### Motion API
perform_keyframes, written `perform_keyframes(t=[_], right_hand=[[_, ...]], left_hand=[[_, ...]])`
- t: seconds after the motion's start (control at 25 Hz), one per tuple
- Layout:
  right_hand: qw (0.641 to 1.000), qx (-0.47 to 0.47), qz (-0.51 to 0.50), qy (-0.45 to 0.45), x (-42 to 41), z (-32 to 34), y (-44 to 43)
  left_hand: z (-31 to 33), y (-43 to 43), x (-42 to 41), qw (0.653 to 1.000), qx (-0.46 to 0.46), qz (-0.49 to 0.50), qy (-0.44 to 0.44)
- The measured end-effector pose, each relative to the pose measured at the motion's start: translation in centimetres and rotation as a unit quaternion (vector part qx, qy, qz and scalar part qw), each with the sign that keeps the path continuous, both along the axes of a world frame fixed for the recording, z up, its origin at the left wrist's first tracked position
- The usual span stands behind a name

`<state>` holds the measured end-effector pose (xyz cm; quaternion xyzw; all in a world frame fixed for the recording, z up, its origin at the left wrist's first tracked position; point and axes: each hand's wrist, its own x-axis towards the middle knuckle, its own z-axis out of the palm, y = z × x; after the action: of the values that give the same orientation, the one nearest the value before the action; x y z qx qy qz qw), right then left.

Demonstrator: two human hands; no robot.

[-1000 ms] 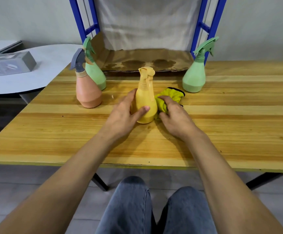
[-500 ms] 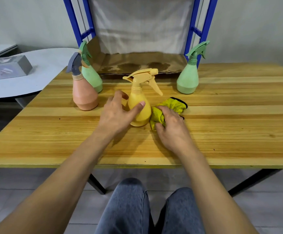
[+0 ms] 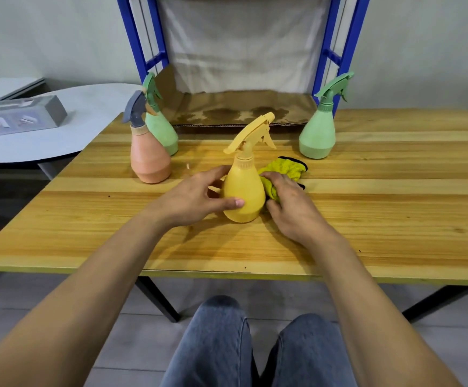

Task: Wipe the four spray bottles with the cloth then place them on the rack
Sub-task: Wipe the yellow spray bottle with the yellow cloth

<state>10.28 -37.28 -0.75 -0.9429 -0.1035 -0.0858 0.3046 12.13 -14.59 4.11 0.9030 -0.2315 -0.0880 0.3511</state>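
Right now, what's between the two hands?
In the head view, the yellow spray bottle stands between them: left hand holds its side, right hand holds the yellow cloth beside it.

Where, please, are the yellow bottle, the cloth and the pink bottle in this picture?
yellow bottle (image 3: 245, 191): head view, on the middle of its round body.
cloth (image 3: 286, 169): head view, on its uncovered far fold.
pink bottle (image 3: 149, 157): head view, on its body below the grey sprayer.
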Motion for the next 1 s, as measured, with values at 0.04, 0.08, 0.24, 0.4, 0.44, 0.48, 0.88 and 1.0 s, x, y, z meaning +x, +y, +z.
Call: perform_keyframes(t=[0.04,0.08,0.24,0.4,0.44,0.48,0.88,1.0], right_hand=[[1.000,0.015,-0.010,-0.010,-0.2,-0.2,0.3],[0.999,0.029,-0.020,-0.020,-0.5,-0.4,0.6],[0.997,0.026,-0.059,-0.041,-1.7,-0.7,1.5],[0.993,-0.052,-0.087,-0.066,-3.4,-0.8,2.6],[0.990,-0.074,-0.091,-0.072,-3.5,-1.0,2.8],[0.989,-0.088,-0.095,-0.075,-3.5,-1.1,2.9],[0.993,-0.102,-0.016,-0.059,-0.5,-0.3,0.8],[0.995,-0.086,-0.008,-0.053,-0.4,-0.4,0.5]], left_hand=[[-0.3,-0.2,-0.3,1.000,0.000,0.015,-0.016],[-0.7,-0.3,-0.5,0.999,-0.004,0.035,-0.032],[-2.0,-1.6,-0.8,0.986,0.007,0.145,-0.086],[-1.4,-4.0,-0.2,0.971,0.044,0.209,-0.108],[-1.0,-4.3,0.0,0.970,0.058,0.212,-0.103],[-0.7,-4.3,0.1,0.970,0.071,0.210,-0.099],[1.1,0.8,0.3,0.998,0.037,0.049,0.010],[0.2,0.1,0.0,0.999,0.030,0.019,0.007]])
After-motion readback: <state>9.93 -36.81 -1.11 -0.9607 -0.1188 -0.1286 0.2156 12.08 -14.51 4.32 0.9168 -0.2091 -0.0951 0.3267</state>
